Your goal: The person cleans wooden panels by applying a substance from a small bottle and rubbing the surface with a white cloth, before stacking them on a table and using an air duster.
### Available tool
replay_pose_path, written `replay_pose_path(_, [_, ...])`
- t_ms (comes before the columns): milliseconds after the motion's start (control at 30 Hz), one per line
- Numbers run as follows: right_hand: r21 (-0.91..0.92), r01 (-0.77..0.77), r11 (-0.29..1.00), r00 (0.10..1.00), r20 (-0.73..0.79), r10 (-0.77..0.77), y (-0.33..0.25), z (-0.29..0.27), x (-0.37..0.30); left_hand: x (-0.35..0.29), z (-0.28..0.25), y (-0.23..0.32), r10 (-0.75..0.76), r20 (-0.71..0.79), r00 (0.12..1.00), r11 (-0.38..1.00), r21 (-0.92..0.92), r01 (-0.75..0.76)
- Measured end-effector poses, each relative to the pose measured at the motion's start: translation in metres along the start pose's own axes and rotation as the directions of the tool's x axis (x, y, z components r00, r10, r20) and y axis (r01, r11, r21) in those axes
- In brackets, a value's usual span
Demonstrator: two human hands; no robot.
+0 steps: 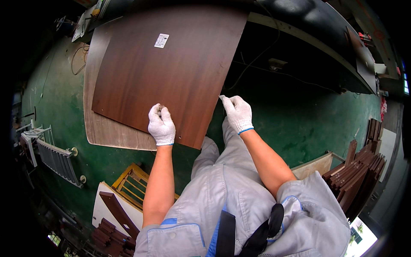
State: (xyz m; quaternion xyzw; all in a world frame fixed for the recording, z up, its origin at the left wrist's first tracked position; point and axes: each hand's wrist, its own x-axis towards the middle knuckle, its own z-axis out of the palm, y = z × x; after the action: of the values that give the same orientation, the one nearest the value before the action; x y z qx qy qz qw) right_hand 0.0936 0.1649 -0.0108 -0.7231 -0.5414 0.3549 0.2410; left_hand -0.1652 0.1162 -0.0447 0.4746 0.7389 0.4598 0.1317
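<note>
- The dark brown wood-grain panel [171, 64] lay flat on a paler board [100, 128], above the green floor [299, 124], directly ahead of the person.
- The left hand [161, 125], in a white knit glove, rested on the panel's near edge, its fingers curled together on something small that could not be made out.
- The right hand [237, 112], gloved alike, stood just beside the panel's right edge, fingertips pinched shut on a small pale piece.
- Dark wooden slats [357, 175] were stacked well apart, at right.
</note>
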Motion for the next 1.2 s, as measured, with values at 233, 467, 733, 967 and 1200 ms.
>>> replay_pose_path(233, [-0.115,0.034,0.993,0.999,-0.008,-0.035,0.0,0.003,0.004,0.0,0.0,0.003,0.006,0.001,1.0,1.0,-0.004,-0.006])
replay_pose_path(467, [-0.152,0.022,0.988,0.999,-0.027,-0.026,-0.002,0.002,0.003,0.0,0.001,-0.003,0.057,-0.016,0.998,0.998,0.041,-0.056])
replay_pose_path(733, [-0.12,-0.07,0.99,0.997,0.027,0.073,-0.01,-0.001,0.005,-0.001,0.0,-0.002,0.014,-0.001,1.0,1.0,0.002,-0.014])
replay_pose_path(967, [-0.085,-0.099,0.991,0.994,0.028,0.101,-0.01,0.0,0.003,0.0,0.0,-0.001,0.013,-0.005,1.0,1.0,0.008,-0.013])
replay_pose_path(1200, [-0.035,-0.097,0.995,0.995,0.033,0.099,-0.007,0.002,0.001,0.0,0.001,-0.002,0.067,-0.023,0.997,0.997,0.038,-0.066])
